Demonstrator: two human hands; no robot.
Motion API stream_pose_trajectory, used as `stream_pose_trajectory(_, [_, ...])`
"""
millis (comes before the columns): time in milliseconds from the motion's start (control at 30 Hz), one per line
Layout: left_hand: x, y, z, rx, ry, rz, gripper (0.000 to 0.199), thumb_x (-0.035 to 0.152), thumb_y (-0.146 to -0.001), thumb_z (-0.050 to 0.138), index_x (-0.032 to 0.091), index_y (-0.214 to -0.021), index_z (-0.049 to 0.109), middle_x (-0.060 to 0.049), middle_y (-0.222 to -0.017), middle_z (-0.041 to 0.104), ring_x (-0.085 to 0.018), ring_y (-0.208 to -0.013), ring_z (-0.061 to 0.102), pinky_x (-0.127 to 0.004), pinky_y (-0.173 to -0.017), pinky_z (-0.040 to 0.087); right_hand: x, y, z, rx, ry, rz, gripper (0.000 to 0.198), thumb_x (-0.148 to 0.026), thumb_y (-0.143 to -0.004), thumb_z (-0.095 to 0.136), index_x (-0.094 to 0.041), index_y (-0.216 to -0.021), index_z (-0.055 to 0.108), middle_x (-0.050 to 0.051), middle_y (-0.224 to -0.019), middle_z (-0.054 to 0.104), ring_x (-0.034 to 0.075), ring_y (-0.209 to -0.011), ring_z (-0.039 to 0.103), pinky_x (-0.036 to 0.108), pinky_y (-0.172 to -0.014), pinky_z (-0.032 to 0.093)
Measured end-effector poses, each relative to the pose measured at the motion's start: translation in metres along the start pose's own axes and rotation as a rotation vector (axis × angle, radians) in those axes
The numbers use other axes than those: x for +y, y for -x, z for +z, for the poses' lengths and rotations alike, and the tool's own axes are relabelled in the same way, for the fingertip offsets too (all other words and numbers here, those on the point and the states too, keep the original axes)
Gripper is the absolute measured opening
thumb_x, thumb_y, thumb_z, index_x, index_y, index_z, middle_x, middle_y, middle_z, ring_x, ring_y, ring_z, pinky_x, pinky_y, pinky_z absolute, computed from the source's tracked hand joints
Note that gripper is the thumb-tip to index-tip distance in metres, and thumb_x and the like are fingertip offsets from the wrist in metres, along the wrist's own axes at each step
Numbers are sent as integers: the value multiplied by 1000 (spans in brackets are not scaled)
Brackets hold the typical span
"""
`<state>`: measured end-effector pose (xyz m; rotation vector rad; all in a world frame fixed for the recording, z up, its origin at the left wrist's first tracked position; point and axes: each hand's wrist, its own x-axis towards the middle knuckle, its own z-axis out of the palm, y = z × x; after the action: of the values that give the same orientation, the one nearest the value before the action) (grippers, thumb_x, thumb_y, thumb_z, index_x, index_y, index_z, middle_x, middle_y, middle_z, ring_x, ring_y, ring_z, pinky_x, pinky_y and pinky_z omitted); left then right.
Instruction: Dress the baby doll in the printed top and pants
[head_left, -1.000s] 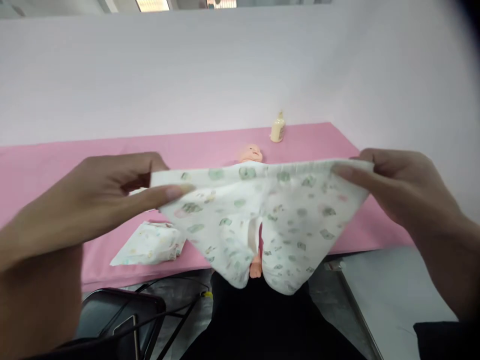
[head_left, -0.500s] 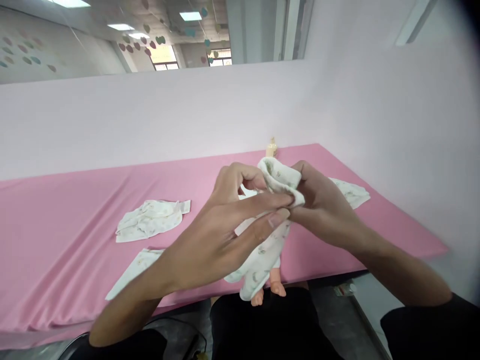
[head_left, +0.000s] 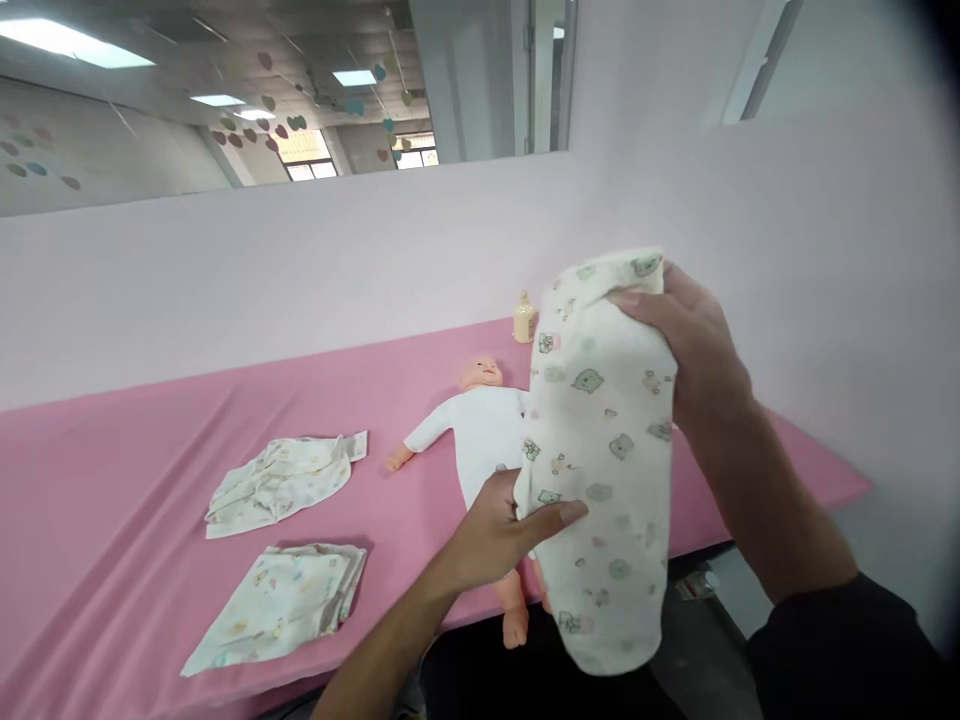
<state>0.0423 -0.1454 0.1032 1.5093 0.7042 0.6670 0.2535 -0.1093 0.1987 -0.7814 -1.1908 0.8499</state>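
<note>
A white baby garment [head_left: 611, 430] with green and grey animal prints hangs in front of me, its rounded lower end above my lap. At its upper right edge my right hand [head_left: 697, 340] grips the cloth, the thumb lying across the front. Lower down, my left hand [head_left: 506, 530] pinches the garment's left edge, thumb on the front. Behind it a baby doll [head_left: 487, 435] in a white bodysuit lies on its back on the pink-covered table [head_left: 405, 400]. The hanging cloth hides the doll's far arm and part of its body.
A crumpled printed baby garment [head_left: 281, 485] and a folded printed cloth [head_left: 281, 605] lie on the left of the table. A cream bottle [head_left: 524, 318] stands at the back near the white wall [head_left: 300, 290]. The table's front edge meets my lap.
The garment, bunched between both hands before, now hangs spread out and turned frontward. My right hand has risen with its top edge; my left hand has moved lower. The doll shows more.
</note>
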Motion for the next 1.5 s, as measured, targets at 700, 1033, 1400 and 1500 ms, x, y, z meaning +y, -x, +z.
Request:
stream_pose_trajectory(700, [5,1,4,224,-405,-63,25,43,-90,61,22,-102,67,-4,-93,70,-19,-82,64,-30,-74,52,75,129,-28,-438,447,360,45,-41,-83,71,-21,-122,63,5,-106,69,20,-89,64,29,-75,51])
stream_pose_trajectory(1033, [-21,-18,-5,366,147,-152,53,38,-74,78,25,-121,58,-1,-90,70,-15,-72,64,-27,-66,54,73,106,-74,-361,-13,545,35,-32,-76,79,-15,-104,69,4,-94,73,20,-86,69,30,-74,55])
stream_pose_trajectory(1400, [-68,7,-44,745,343,-67,32,35,-67,81,20,-91,67,1,-70,61,-15,-61,59,-26,-55,49,119,-66,-106,100,-224,429,25,-14,-71,78,-14,-92,65,4,-78,70,17,-75,66,29,-74,57])
stream_pose_trajectory(1500, [-89,24,-71,859,384,-47,37,38,-59,84,22,-89,68,1,-68,62,-16,-60,59,-27,-52,49,142,-122,-115,266,-225,337,15,-16,-78,71,-15,-89,62,1,-72,67,15,-71,63,27,-72,57])
